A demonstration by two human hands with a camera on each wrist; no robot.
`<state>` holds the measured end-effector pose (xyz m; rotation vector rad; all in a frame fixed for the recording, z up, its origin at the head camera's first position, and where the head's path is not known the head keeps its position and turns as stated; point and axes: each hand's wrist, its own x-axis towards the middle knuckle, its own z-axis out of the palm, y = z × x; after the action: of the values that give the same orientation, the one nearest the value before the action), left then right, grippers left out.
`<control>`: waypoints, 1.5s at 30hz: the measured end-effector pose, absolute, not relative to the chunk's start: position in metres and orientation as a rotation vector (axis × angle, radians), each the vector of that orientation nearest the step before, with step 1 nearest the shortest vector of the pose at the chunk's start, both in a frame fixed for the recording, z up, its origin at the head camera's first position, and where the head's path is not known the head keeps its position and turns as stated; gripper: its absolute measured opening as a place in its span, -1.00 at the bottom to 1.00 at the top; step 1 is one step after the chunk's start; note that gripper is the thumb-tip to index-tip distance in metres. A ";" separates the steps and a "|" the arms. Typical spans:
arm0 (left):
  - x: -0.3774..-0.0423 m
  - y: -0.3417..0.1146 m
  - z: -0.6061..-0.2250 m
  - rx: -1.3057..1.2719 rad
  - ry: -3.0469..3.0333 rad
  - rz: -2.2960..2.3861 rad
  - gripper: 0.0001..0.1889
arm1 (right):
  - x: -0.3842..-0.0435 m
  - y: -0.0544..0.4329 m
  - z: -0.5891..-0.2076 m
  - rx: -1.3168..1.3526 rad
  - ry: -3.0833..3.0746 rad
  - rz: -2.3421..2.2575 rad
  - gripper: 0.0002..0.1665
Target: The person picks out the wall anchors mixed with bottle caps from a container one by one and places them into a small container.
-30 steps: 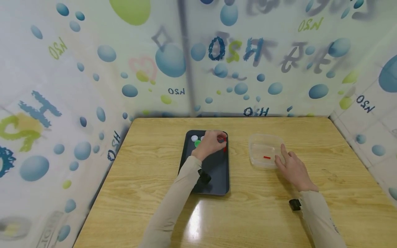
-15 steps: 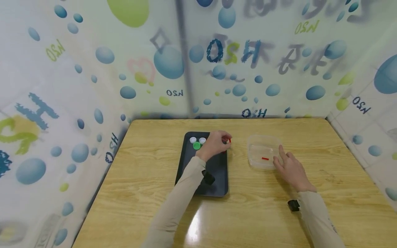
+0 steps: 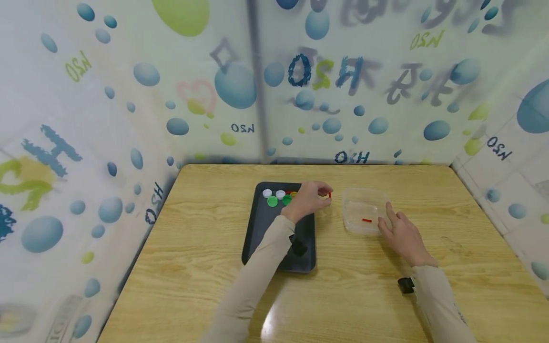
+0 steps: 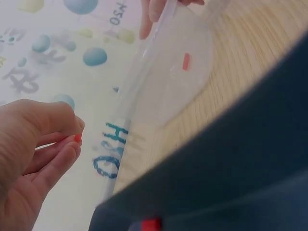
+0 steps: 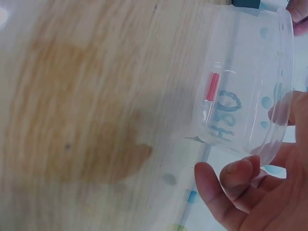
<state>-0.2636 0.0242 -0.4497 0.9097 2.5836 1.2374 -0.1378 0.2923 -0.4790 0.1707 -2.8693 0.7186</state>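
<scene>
My left hand (image 3: 310, 197) pinches a small red stick (image 3: 330, 195) between thumb and fingertips, in the air just right of the dark tray (image 3: 259, 233). In the left wrist view only the stick's red end (image 4: 77, 138) shows. A clear plastic container (image 3: 355, 193) stands on the table to the right, with one red stick (image 3: 366, 220) lying on its bottom. My right hand (image 3: 403, 236) touches the container's near right corner, thumb and index finger on either side of it. Its other fingers (image 5: 207, 187) hang loosely bent below the rim.
At the tray's far end lie white caps (image 3: 267, 193), green caps (image 3: 272, 201) and a yellow cap (image 3: 293, 194). Another red piece (image 4: 151, 224) is in the tray in the left wrist view. A patterned curtain (image 3: 197, 143) stands behind the wooden table (image 3: 188, 238).
My left hand has moved right from above the tray's far right corner, carrying the red stick past the tray's edge. More caps now show behind it. The right hand stays at the container.
</scene>
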 end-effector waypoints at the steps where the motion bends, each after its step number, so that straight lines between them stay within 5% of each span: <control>1: -0.263 0.027 -0.449 0.909 2.575 1.236 -0.69 | -0.138 0.292 -0.479 0.171 -2.868 0.720 -0.27; 45: -0.252 0.103 -0.447 1.124 2.529 1.027 -0.73 | -0.140 0.294 -0.478 0.121 -2.907 0.706 -0.24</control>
<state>-0.2516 0.1030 -0.4466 1.1242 2.5287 1.0266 -0.1405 0.2943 -0.4785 0.1212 -2.9071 0.7057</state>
